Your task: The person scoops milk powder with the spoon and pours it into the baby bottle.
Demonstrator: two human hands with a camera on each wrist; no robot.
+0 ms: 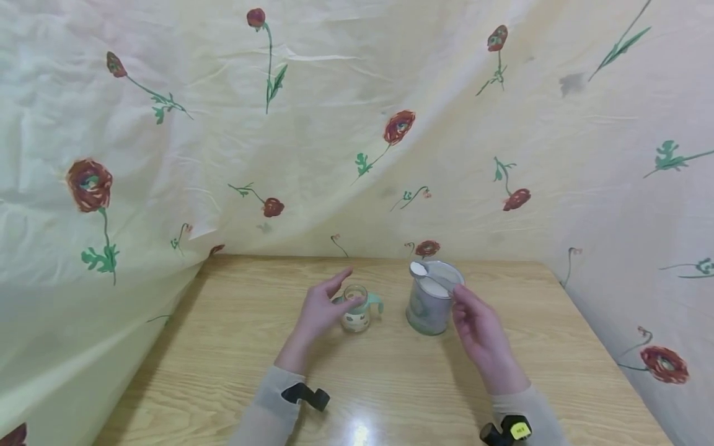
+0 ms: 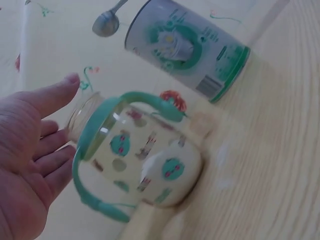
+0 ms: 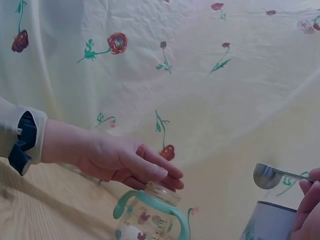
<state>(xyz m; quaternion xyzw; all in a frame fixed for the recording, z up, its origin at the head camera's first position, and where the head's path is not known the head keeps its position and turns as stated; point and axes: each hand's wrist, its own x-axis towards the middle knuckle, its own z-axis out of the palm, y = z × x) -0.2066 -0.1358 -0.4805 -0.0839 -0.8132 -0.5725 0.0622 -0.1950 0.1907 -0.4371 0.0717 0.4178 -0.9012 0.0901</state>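
A clear baby bottle (image 1: 356, 321) with a green two-handled collar and small printed figures stands uncapped on the table. Something white shows low inside it. My left hand (image 1: 322, 308) is beside the bottle's neck, thumb and fingers spread; whether it touches the glass I cannot tell. To the right stands an open milk powder can (image 1: 425, 314), grey with a green base, with pale powder near its rim. Over its mouth, my right hand (image 1: 481, 328) pinches the handle of a metal measuring spoon (image 1: 418, 269) heaped with white powder. The left wrist view shows the bottle's handles (image 2: 145, 100) in full.
A wood-grain table (image 1: 223, 371) lies under both hands. Cream cloth with red poppies (image 1: 312, 142) hangs behind the table and along both sides. The can stands a short gap to the right of the bottle.
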